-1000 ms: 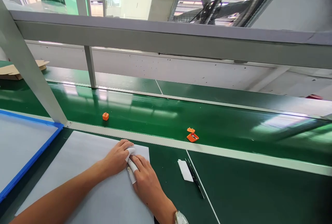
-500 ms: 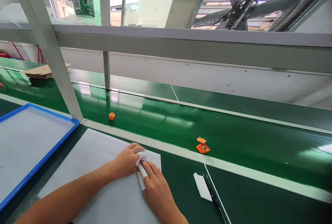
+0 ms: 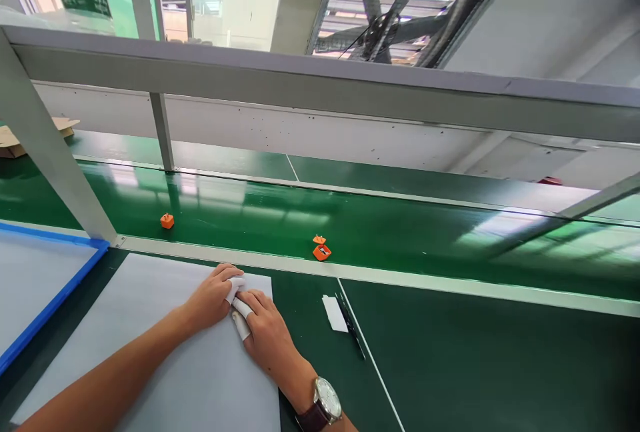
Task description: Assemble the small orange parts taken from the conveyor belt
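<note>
My left hand point(image 3: 214, 297) and my right hand point(image 3: 273, 333) meet over the upper part of a large white sheet point(image 3: 165, 345). Both have curled fingers, with the fingertips brought together. White finger covers point(image 3: 241, 324) wrap the thumb and index finger of the right hand, and white also shows at the left fingertips. Whatever lies between the fingers is too small or hidden to make out. A wristwatch point(image 3: 327, 400) with a dark strap sits on my right wrist.
Left of the sheet lies a blue-framed white panel point(image 3: 55, 312). On the green belt point(image 3: 400, 239) stand an orange plug-like block point(image 3: 167, 221) and an opened orange piece point(image 3: 321, 252). A white card point(image 3: 335, 314) and thin black strips point(image 3: 354, 332) lie to the right. A slanted metal post point(image 3: 65, 159) rises at the left.
My view has turned to the right, so the scene has slid left and the wristwatch has come into sight. The hands stay together over the sheet with little visible change.
</note>
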A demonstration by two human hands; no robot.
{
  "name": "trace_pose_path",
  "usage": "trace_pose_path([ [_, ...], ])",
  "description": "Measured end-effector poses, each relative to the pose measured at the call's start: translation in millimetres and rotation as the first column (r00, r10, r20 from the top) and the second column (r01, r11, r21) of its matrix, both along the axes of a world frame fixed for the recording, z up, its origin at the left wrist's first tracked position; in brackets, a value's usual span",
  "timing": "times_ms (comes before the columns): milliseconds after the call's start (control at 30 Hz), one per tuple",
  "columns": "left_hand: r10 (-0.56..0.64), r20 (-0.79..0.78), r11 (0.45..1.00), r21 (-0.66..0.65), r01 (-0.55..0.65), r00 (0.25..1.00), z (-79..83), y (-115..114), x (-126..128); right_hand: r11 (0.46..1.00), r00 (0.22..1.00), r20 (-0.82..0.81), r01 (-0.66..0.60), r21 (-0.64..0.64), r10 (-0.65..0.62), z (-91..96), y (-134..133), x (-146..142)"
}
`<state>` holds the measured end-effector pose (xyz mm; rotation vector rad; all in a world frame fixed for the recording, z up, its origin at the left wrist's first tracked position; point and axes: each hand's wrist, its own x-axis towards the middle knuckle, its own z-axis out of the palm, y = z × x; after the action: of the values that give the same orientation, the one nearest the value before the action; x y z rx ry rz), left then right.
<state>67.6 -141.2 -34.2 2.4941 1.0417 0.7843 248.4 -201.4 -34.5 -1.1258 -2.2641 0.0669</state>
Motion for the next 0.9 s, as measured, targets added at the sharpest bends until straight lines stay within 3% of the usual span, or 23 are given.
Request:
trace_pose_path([
  [200, 0.030, -0.026, 0.998, -0.048, -0.031, 0.999, 7.5, -0.5, 1.6, 1.000, 0.999, 0.037, 0.008, -0.014, -0.008, -5.6, -0.4, -1.9],
  [333, 0.056, -0.082, 0.991, -0.121, -0.066, 0.995, 20.5, 20.6, 11.2, 0.999, 0.998, 0.070, 0.016, -0.045, -0.013, -7.5, 0.8, -2.1],
  [433, 0.077, -0.104, 0.979, -0.182, -0.095, 0.992, 28.8, 46.4, 37.4, 0.998, 0.994, 0.111, 0.012, -0.068, -0.004, -6.0, 1.1, -1.6],
  [700, 0.136, -0.084, 0.917, -0.367, -0.157, 0.987, 26.8, 98.3, 153.6, 0.999, 0.979, 0.203, 0.004, -0.046, 0.005, -5.5, -0.3, 0.0],
  [800, 0.182, -0.034, 0.881, -0.438, -0.178, 0.983, 28.7, 106.1, 172.6, 0.999, 0.977, 0.212, 0.023, -0.037, -0.015, -5.6, -0.7, 0.3],
  [900, 0.191, 0.058, 0.837, -0.531, -0.131, 0.980, 36.4, 107.5, 169.0, 0.999, 0.976, 0.219, 0.020, -0.041, -0.010, -3.8, -0.7, 0.4],
])
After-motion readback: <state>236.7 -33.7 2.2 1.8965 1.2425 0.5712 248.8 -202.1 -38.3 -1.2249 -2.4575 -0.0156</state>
